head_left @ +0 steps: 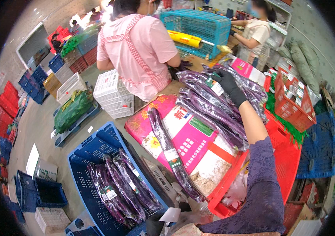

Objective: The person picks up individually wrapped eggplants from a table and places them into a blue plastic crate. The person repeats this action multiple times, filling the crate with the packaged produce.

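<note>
My right hand [225, 85], in a black glove, reaches to a pile of long purple eggplants in clear wrap [211, 109] and touches a green and white label [214, 85] on one of them. Whether its fingers grip anything is unclear. Low in the picture, my left hand [154, 224], also gloved in black, is beside white label paper [170, 214]; its fingers are mostly hidden. A single wrapped eggplant [159, 129] with a label lies across the pink and white cardboard [195, 144]. Several wrapped, labelled eggplants [126, 188] lie in the blue plastic crate [92, 147].
A red crate [284, 156] supports the cardboard's right side. An orange basket [294, 103] holding labels stands at right. A person in a pink shirt [138, 47] stands ahead; another person [256, 35] works beyond the turquoise crate [197, 26]. White crates [113, 94] stand left of the cardboard.
</note>
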### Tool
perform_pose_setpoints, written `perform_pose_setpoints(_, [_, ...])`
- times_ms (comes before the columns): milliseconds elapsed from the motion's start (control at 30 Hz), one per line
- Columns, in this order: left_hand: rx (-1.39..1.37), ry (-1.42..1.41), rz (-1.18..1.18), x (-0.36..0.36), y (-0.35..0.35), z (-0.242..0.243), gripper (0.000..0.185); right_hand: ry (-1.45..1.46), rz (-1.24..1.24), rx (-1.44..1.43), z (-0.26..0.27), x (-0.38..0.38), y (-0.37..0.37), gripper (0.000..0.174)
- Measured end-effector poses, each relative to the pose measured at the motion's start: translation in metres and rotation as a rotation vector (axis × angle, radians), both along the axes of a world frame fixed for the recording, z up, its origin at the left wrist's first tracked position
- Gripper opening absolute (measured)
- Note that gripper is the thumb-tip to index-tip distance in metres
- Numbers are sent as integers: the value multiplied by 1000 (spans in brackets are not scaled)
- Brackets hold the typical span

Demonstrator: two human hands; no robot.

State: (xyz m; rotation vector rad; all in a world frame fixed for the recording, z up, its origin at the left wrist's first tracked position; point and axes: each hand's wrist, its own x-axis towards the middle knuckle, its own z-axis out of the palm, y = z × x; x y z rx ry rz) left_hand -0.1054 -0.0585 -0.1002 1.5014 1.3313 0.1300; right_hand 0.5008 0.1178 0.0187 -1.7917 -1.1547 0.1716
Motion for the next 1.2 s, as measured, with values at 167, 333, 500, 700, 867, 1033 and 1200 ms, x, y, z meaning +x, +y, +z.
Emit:
perform_pose_setpoints(167, [186,-52,-40,-8,-1,-23,23,-179,-26,-29,-29,16,26,40])
perform_pose_setpoints(333, [113,8,2,-1,0,-18,25,-650,-435,144,-47,9,18,40])
perform_pose_setpoints(500, [126,102,-124,19,12,14,26,-600,-209,-207,-55,-5,12,40])
perform_pose_setpoints(700, [252,-57,-167,24,16,40,38,-146,-20,-228,-57,13,13,48])
perform_pose_setpoints(867, [251,-268,-34,7,6,40,45,-557,-174,-353,-35,-26,9,43])
perform_pose_setpoints(1033, [232,-298,-94,-22,5,42,44,-651,-36,-17,56,-154,-7,34])
perform_pose_setpoints(1200, [388,-393,-265,-46,7,50,30,282,489,-489,100,-319,-26,32])
